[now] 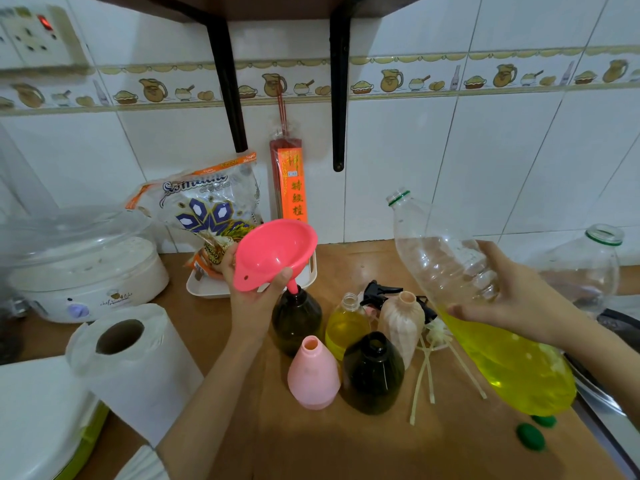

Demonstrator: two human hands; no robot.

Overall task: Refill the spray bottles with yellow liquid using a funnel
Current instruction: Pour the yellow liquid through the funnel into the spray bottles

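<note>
A person's left hand (254, 299) grips the pink funnel (277, 252) by its rim and tab, fingers (282, 277) curled round the edge, its spout seated in the neck of a dark spray bottle (294, 322) standing on the wooden desk (346, 445). The funnel bowl tilts away from the person, toward the tiled wall. To the right of the funnel and apart from it, the right hand (516, 303) wraps the middle of a large clear bottle (446, 265), fingers curled round its ribbed waist. That bottle's long axis slants, its open, uncapped mouth up and toward the funnel, its base low and to the right, so the yellow liquid (512, 368) pools at the base end, well short of the mouth. By the look of it, pouring calls for bringing the mouth over the funnel bowl and raising the base. Just right of the funnel-topped bottle stand a clear spray bottle (346, 327) already holding yellow liquid, a beige bottle (403, 323), a pink bottle (313, 375) and a second dark bottle (372, 375), all uncapped. A black trigger head (379, 292) lies behind them; dip tubes (427, 368) lie to their right.
</note>
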